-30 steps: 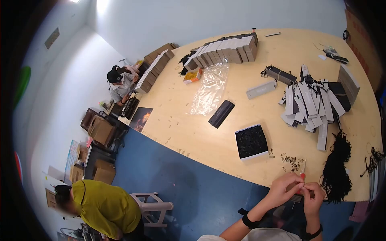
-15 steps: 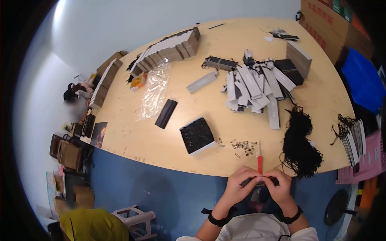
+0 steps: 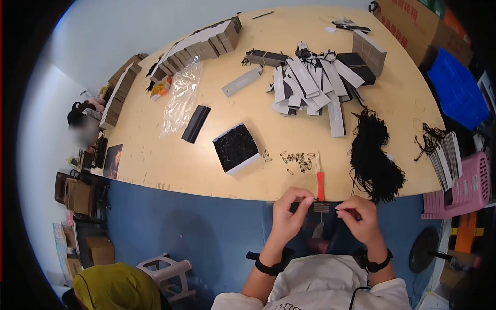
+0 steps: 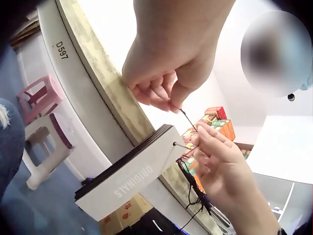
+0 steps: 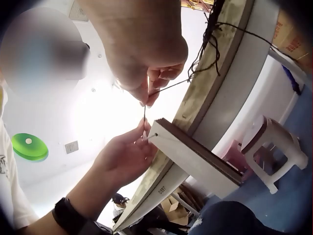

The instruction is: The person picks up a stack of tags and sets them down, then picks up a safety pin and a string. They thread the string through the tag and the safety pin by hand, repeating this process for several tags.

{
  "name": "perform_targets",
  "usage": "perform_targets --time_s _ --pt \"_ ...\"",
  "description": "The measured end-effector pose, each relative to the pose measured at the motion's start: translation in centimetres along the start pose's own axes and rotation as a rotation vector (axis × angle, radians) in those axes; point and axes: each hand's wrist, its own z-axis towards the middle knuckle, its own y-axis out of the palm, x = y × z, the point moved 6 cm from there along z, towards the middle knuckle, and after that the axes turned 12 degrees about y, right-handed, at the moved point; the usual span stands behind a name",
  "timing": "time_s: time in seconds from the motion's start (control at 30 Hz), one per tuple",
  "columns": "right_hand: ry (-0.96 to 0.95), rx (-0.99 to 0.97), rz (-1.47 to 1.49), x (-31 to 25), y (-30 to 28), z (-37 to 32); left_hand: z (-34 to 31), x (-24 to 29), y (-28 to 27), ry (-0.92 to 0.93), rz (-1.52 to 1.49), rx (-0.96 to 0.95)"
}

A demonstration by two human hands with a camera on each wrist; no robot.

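Note:
My left hand (image 3: 290,213) and right hand (image 3: 360,219) are a little apart in front of the table edge, fingertips facing. A thin black cord (image 4: 188,119) is stretched between them, with the fingertips of both hands pinching it. Under them, a stack of pale tag cards (image 4: 134,178) printed "ORIGINALS" juts out at the table edge. Near its end is a hole with a thin pale strand (image 5: 150,138) coming out. A red-handled awl (image 3: 320,186) lies on the table just beyond the hands, its thin point facing away.
Small black safety pins (image 3: 297,160) lie scattered beside a white box (image 3: 243,164) of black pieces. To the right is a bundle of black cords (image 3: 372,155). A pile of grey tags (image 3: 310,85) lies farther back. A pink basket (image 3: 460,188) stands past the right edge.
The hands were together at the fingertips; now they have drawn apart with the cord between them. The head view has swung to the right and tilted down.

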Motion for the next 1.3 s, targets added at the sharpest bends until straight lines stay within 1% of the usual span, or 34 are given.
perform_targets --time_s 0.03,0.07,0.1,0.17,0.23,0.27,0.3,0.37,0.4,0.43,0.5,0.53,0.6,0.63,0.7,0.73,0.8,0.83,0.9,0.93,0.97,1.03,1.07,1.1,1.17,1.2,1.23,1.3 --pt "0.059 -0.061 0.04 0.7 -0.6 -0.5 -0.1 -0.1 0.0 -0.016 -0.01 -0.004" --pt "0.121 -0.082 0.185 2.1 -1.1 -1.3 -0.2 -0.3 -0.1 -0.006 -0.05 -0.003" --pt "0.137 -0.092 0.312 2.4 -1.8 -1.9 -0.3 -0.4 -0.1 -0.006 -0.058 -0.007" --pt "0.119 -0.126 0.464 3.0 -4.1 -3.0 -0.3 -0.6 -0.3 -0.011 -0.093 0.014" --pt "0.156 -0.002 0.825 5.2 -6.5 -4.5 -0.4 -0.9 -0.4 0.019 -0.057 -0.006" --pt "0.101 0.027 0.942 7.0 -7.8 -5.3 -0.4 -0.8 -0.3 0.051 -0.014 -0.018" --pt "0.098 0.032 0.934 7.6 -8.6 -5.5 -0.4 -0.8 -0.3 0.054 -0.023 -0.022" --pt "-0.002 0.049 1.253 8.3 -10.1 -5.9 -0.3 -0.3 -0.2 0.098 0.107 -0.057" --pt "-0.022 0.048 1.316 8.4 -10.6 -6.0 -0.3 -0.3 -0.2 0.101 0.104 -0.058" --pt "-0.025 0.049 1.313 8.5 -10.6 -6.0 -0.3 -0.2 -0.2 0.114 0.119 -0.066" --pt "-0.06 0.176 1.405 8.8 -11.2 -5.9 -0.3 0.0 -0.1 0.13 0.132 -0.075" --pt "-0.063 0.178 1.402 8.5 -11.1 -5.6 -0.4 0.0 0.0 0.135 0.135 -0.087" --pt "-0.099 0.202 1.579 8.2 -11.1 -4.8 -0.3 0.1 0.0 0.141 0.136 -0.099" --pt "-0.1 0.204 1.578 8.3 -11.1 -4.5 -0.3 0.1 0.0 0.147 0.126 -0.094" --pt "-0.064 0.323 1.339 8.5 -11.5 -3.7 -0.2 0.1 -0.2 0.155 0.112 -0.088" --pt "-0.065 0.324 1.337 8.1 -11.4 -3.3 -0.3 0.0 -0.2 0.144 0.097 -0.107" --pt "-0.065 0.241 1.114 6.4 -10.5 -2.4 -0.4 -0.3 -0.4 0.134 0.078 -0.125" --pt "-0.064 0.245 1.11 6.1 -10.8 -2.1 -0.5 -0.4 -0.4 0.126 0.044 -0.128" --pt "-0.13 0.177 1.369 5.7 -11.4 -1.6 -0.6 -0.5 -0.5 0.118 -0.001 -0.138" --pt "-0.206 0.062 1.511 5.5 -12.4 -1.4 -0.6 -0.5 -0.7 0.103 -0.024 -0.131" --pt "-0.211 0.072 1.494 5.6 -13.1 -1.6 -0.6 -0.6 -0.8 0.089 -0.052 -0.126" --pt "-0.24 0.202 1.521 6.8 -14.7 -2.1 -0.5 -0.6 -0.6 0.1 -0.066 -0.139" --pt "-0.233 0.306 1.447 7.3 -15.0 -2.5 -0.4 -0.5 -0.6 0.109 -0.025 -0.127" --pt "-0.24 0.317 1.431 7.0 -14.9 -2.6 -0.3 -0.3 -0.6 0.117 0.018 -0.113" --pt "-0.073 0.352 1.072 6.3 -14.2 -2.3 -0.2 -0.1 -0.5 0.121 0.013 -0.128" --pt "0.032 0.392 0.975 6.7 -13.9 -2.4 -0.2 -0.1 -0.5 0.122 0.017 -0.131" --pt "0.032 0.396 0.972 6.4 -13.6 -2.5 -0.2 -0.1 -0.5 0.122 0.026 -0.132" --pt "0.173 0.28 0.704 5.4 -11.5 -2.0 -0.3 -0.2 -0.5 0.115 0.032 -0.135"
